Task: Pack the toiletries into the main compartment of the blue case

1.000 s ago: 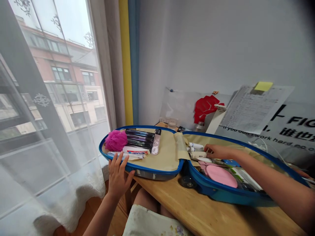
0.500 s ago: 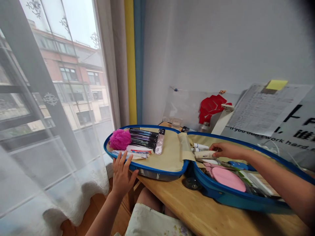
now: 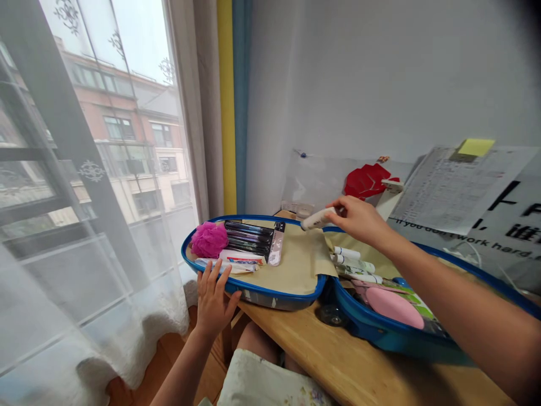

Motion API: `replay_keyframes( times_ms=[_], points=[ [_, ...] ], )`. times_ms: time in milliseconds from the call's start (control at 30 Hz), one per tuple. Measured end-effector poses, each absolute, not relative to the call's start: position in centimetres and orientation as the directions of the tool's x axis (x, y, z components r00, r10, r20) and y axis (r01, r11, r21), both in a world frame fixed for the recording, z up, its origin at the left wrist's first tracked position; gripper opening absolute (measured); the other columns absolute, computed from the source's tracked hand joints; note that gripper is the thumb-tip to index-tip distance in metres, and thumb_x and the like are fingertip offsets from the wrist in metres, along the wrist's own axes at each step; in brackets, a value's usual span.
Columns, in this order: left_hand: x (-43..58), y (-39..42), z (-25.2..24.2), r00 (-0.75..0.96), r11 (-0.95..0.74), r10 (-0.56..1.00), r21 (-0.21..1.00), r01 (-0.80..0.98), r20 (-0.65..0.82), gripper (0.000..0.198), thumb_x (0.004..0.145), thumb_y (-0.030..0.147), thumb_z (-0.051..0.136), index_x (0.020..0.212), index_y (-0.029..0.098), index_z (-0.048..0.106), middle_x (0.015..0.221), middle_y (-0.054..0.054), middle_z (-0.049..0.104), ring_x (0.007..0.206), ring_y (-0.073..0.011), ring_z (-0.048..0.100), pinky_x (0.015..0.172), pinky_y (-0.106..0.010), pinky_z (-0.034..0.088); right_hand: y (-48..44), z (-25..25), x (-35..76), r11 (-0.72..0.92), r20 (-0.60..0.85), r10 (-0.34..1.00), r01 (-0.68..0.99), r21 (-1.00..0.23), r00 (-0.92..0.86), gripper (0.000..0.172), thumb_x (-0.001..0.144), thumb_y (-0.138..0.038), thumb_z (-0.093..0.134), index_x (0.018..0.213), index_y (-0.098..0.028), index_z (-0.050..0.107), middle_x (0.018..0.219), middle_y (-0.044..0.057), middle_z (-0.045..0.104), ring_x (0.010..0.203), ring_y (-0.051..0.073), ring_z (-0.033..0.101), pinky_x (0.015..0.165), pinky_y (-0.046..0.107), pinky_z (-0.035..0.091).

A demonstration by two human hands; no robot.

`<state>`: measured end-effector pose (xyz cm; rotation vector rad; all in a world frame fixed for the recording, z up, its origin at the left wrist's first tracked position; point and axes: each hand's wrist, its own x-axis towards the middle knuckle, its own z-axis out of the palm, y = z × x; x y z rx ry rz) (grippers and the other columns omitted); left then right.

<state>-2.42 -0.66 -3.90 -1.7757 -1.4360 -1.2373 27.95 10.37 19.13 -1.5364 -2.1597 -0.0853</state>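
A blue-rimmed suitcase (image 3: 270, 297) lies open with its two halves side by side. My right hand (image 3: 355, 217) is closed on a white bottle (image 3: 318, 219), held tilted above the hinge between the halves. My left hand (image 3: 214, 296) rests with fingers spread on the left half's near rim. In that half are a magenta bath puff (image 3: 209, 239), a pack of dark toothbrushes (image 3: 249, 238) and a toothpaste box (image 3: 243, 260). The right half holds several white tubes (image 3: 354, 263) and a pink oval item (image 3: 394, 307); my right forearm hides part of it.
The suitcase stands on a wooden table (image 3: 304, 344). Left of it hangs a sheer curtain (image 3: 105, 293) before a window. Papers (image 3: 456, 189) and a red cutout (image 3: 366, 180) are by the wall behind.
My right hand has lifted the white bottle out of the right half and carried it up and left, over the hinge. My left hand has stayed on the rim.
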Motion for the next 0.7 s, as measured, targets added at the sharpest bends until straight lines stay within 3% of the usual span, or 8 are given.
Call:
replay_keyframes(
  times_ms=[133, 300, 700],
  points=[
    [-2.4, -0.7, -3.9, 0.013, -0.286, 0.459, 0.134, 0.949, 0.888, 0.061, 0.090, 0.033, 0.048, 0.147, 0.021, 0.026, 0.149, -0.015, 0.034, 0.142, -0.0316, 0.021, 0.113, -0.053, 0.018, 9.6, 17.8, 21.5, 0.501, 0.362, 0.852, 0.792, -0.348, -0.379, 0.025, 0.081, -0.033, 0.053, 0.101, -0.021, 0.061, 0.095, 0.004, 0.067, 0.079, 0.014, 0.060, 0.071, 0.025, 0.044],
    [-2.5, -0.6, -4.1, 0.011, -0.282, 0.466, 0.137, 0.950, 0.884, 0.062, 0.090, 0.032, 0.049, 0.146, 0.020, 0.027, 0.149, -0.016, 0.035, 0.142, -0.0315, 0.021, 0.113, -0.053, 0.018, 9.9, 13.0, 14.1, 0.577, 0.255, 0.817, 0.727, -0.373, -0.518, 0.018, 0.076, -0.029, 0.061, 0.092, -0.020, 0.061, 0.090, 0.002, 0.066, 0.077, 0.012, 0.057, 0.069, 0.023, 0.042],
    [-2.5, -0.6, -4.1, 0.000, -0.268, 0.476, 0.145, 0.953, 0.880, 0.060, 0.089, 0.034, 0.049, 0.144, 0.019, 0.031, 0.148, -0.016, 0.035, 0.142, -0.0320, 0.021, 0.113, -0.053, 0.018, 10.0, 7.5, 10.4, 0.651, 0.085, 0.735, 0.665, -0.366, -0.673, 0.029, 0.088, -0.038, 0.056, 0.105, -0.015, 0.059, 0.101, 0.004, 0.062, 0.088, 0.013, 0.059, 0.079, 0.034, 0.050]
  ],
)
